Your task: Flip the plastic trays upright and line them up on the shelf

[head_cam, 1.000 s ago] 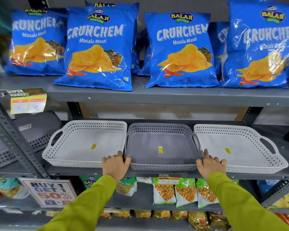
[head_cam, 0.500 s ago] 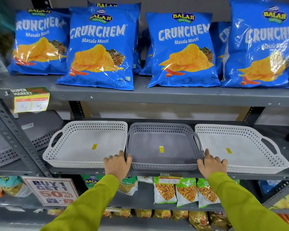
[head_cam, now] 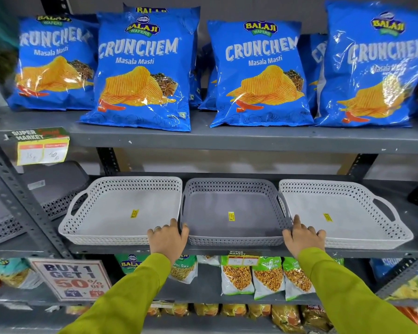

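Three perforated plastic trays stand upright, side by side, on the middle shelf [head_cam: 227, 251]: a white tray [head_cam: 121, 213] on the left, a grey tray [head_cam: 232, 208] in the middle and a second white tray [head_cam: 348, 213] on the right. Their rims touch. My left hand [head_cam: 167, 239] sits on the front edge where the left white tray meets the grey tray, thumb hooked over the grey tray's corner. My right hand [head_cam: 303, 238] sits at the grey tray's other front corner, its fingers draped over the right white tray's rim.
A dark grey tray [head_cam: 56, 186] lies upside down in the bay to the left, behind a slanted metal post [head_cam: 22, 201]. Blue chip bags [head_cam: 143, 73] fill the shelf above. Snack packets [head_cam: 268, 276] and a promo sign [head_cam: 70, 278] sit below.
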